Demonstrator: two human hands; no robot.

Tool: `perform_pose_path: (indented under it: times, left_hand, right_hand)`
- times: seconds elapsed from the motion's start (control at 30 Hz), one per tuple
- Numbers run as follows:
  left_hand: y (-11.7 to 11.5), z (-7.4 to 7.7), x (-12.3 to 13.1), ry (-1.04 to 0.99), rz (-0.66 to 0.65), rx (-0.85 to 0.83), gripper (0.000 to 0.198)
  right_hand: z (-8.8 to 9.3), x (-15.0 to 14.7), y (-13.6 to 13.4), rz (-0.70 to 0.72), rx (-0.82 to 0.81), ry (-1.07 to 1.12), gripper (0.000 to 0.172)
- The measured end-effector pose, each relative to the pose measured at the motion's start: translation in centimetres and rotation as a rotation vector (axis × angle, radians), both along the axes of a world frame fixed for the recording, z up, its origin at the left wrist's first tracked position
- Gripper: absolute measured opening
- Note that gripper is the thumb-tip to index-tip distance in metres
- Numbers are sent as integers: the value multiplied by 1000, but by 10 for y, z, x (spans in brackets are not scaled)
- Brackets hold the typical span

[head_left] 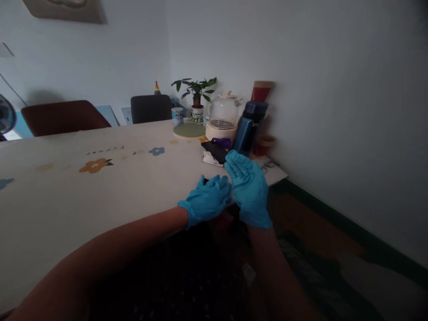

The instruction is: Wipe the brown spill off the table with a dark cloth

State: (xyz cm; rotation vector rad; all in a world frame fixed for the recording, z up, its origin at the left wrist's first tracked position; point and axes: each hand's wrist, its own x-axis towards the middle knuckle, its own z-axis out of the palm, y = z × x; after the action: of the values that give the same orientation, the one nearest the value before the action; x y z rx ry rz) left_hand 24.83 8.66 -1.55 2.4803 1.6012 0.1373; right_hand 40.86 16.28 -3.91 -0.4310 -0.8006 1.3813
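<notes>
Both my hands wear blue gloves and rest side by side at the right end of the table point(100, 196). My right hand point(249, 189) lies flat with its fingers stretched out and together, holding nothing. Its fingertips point toward a black flat device point(214, 150) that lies on a white box point(209, 159) just beyond them. My left hand point(207, 201) lies loosely with its fingers slightly bent and apart, their tips against the side of my right hand. Nothing shows in its grasp. A small dark bit peeks out beyond its fingers.
Behind the device stand a dark blue flask point(247, 129), a glass kettle point(223, 113), a green round mat point(189, 130), a potted plant point(196, 96), a mug point(177, 115) and a red canister point(261, 91). Two chairs point(63, 117) stand at the far side. The wall runs close on the right.
</notes>
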Motion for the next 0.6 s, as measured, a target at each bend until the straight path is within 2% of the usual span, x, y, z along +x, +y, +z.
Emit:
perform_pose_path:
  times: [0.07, 0.13, 0.23, 0.3, 0.43, 0.6]
  left_hand:
    - [-7, -2, 0, 19, -26, 11, 70]
    - [-20, -5, -13, 33, -34, 15, 72]
    - [-44, -7, -51, 45, 4, 9, 73]
    - [-63, -5, -84, 51, 73, -8, 73]
    - [-112, 1, -160, 64, 323, -53, 78]
    - [-191, 8, -267, 56, 728, -109, 92]
  right_hand:
    - [-3, 0, -4, 7, 0, -5, 28]
    - [-5, -5, -7, 6, -2, -10, 30]
    - [-4, -21, -13, 27, -18, -6, 33]
    - [-2, -33, -15, 69, -32, -7, 34]
    - [3, -52, -16, 137, -46, -21, 35]
    - [10, -68, -16, 182, -75, -38, 37]
